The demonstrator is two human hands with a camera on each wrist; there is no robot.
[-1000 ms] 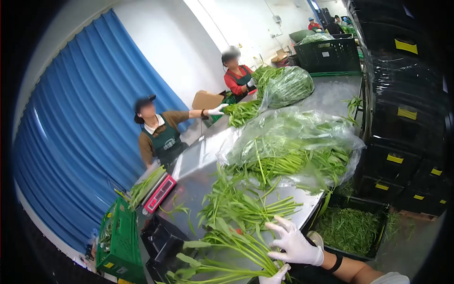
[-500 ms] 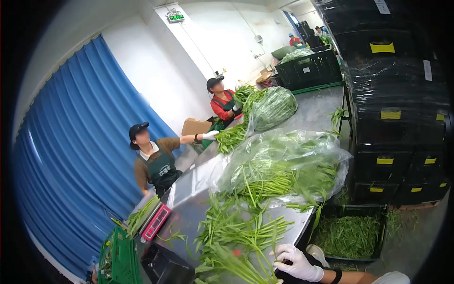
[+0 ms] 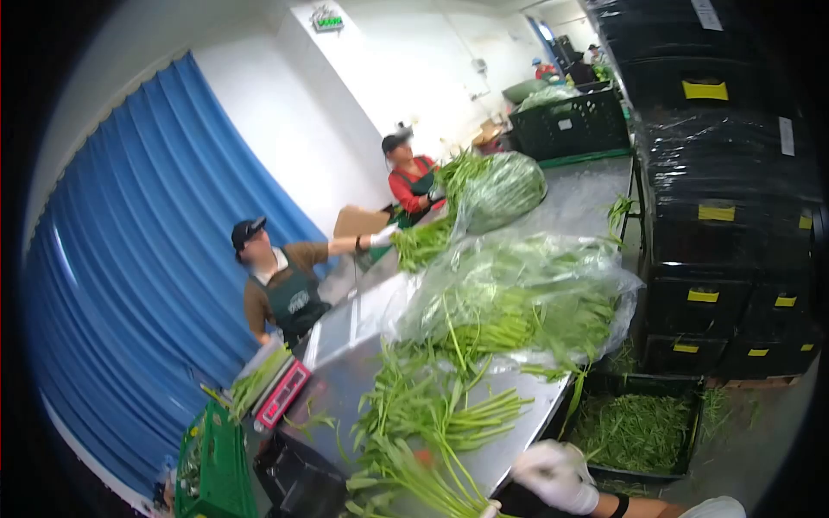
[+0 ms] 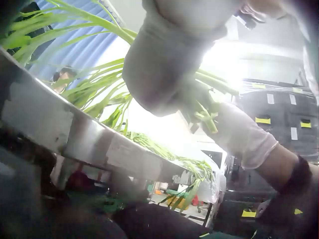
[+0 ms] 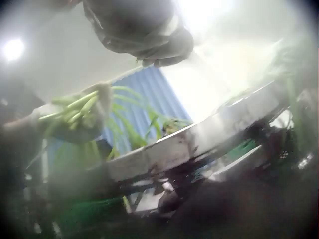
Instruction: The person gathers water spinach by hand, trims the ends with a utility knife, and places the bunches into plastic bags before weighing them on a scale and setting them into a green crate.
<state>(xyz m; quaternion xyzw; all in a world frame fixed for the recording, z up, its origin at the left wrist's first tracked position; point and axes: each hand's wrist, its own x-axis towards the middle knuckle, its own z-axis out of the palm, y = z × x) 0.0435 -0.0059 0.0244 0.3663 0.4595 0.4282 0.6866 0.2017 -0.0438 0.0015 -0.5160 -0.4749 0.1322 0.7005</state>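
My gloved left hand [image 4: 159, 64] grips a bunch of long-stemmed leafy greens [image 3: 423, 483], the cut stem ends [image 5: 82, 109] sticking out of the fist. In the head view only a sliver of that hand shows at the bottom edge. My gloved right hand [image 3: 553, 475] is beside the table edge, right of the bunch and blurred. The right wrist view has its fingers [image 5: 167, 50] bent together, with a speck of green under them; I cannot tell whether they pinch it. More loose greens [image 3: 492, 419] lie on the metal table [image 3: 540, 393] beyond the bunch.
A clear plastic bag of greens [image 3: 518, 293] covers the middle of the table. A red scale [image 3: 283, 393] and green crate [image 3: 216, 466] stand left. Trimmings fill a black crate [image 3: 635, 432] on the floor, below stacked black boxes [image 3: 717, 242]. Two people [image 3: 289, 285] work across the table.
My right hand has drawn back from the bunch, down and to the right, its spread fingers now bent. My left hand with the bunch has sunk lower in the head view, which has shifted.
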